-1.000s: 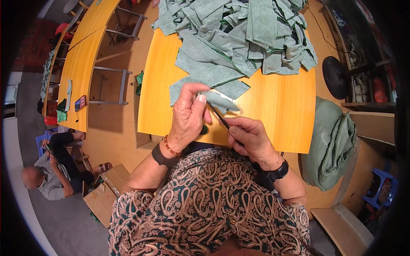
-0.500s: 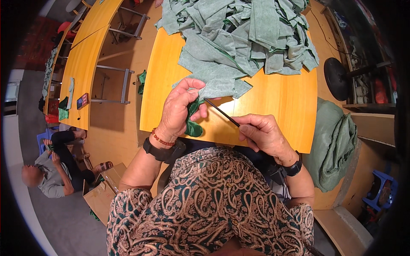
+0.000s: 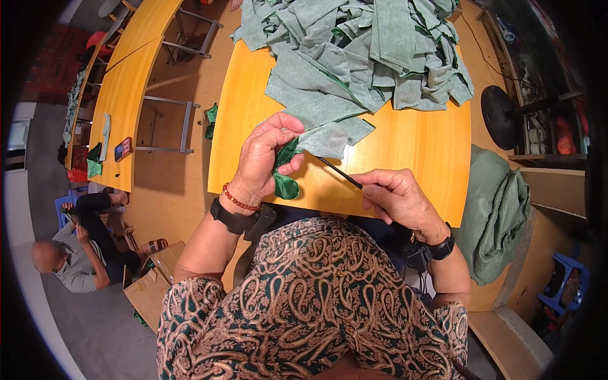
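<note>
My left hand (image 3: 258, 155) is closed on a piece of cloth over the near part of the table. Shiny dark green (image 3: 287, 186) shows on the cloth's lower part, which hangs below the fingers. Its pale grey-green part (image 3: 326, 139) spreads to the right of the fingertips. A thin black rod (image 3: 342, 171) is gripped in my right hand (image 3: 405, 199), slanting up and left toward this cloth. The rod's far end meets the cloth's lower edge; whether it goes inside or behind, I cannot tell.
A big heap of similar green cloth pieces (image 3: 354, 57) covers the far part of the yellow table (image 3: 392, 164). A bundle of green cloth (image 3: 491, 215) lies at the right. Leftward are another yellow table (image 3: 136, 57), a cardboard box (image 3: 152, 291) and a seated person (image 3: 82, 253).
My right hand has drawn slightly right with the rod, whose visible end has moved right too. The pale part of the cloth has shifted and folded differently. My left hand keeps its hold.
</note>
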